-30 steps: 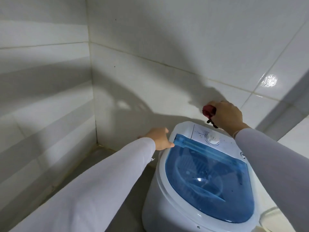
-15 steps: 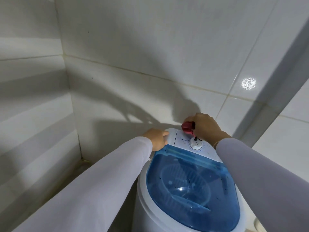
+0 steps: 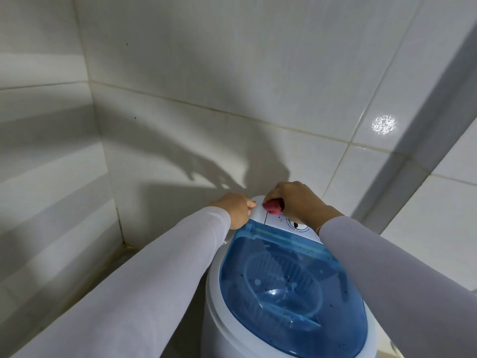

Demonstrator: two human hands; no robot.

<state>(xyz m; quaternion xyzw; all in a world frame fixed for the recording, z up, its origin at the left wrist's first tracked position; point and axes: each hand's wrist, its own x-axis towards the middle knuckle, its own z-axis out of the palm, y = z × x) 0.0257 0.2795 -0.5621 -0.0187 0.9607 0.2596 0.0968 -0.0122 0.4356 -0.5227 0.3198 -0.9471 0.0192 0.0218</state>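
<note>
The left hand (image 3: 236, 212) rests on the rear left corner of a small white washing machine (image 3: 211, 301), its fingers (image 3: 251, 203) curled over the rim beside the white control panel (image 3: 276, 220) and gripping it. The right hand (image 3: 296, 202) is above the same panel, just beside the left hand. Its fingers are closed tightly round a red tool handle (image 3: 272, 206), which protrudes toward the left hand and lies close over the panel surface. The working end of the tool is hidden under the hand, so contact with the panel cannot be confirmed. A round dial (image 3: 296, 225) with blue markings is partly covered by the right wrist. In front of the panel the translucent blue lid (image 3: 284, 293) is down and dotted with dark specks, and a ribbed tub shows through it. The machine stands in a corner, near the white tiled wall (image 3: 206, 73) behind and to the left. Both forearms wear long white sleeves (image 3: 154, 280). A bright light spot (image 3: 383, 124) reflects on a tile at upper right.
</note>
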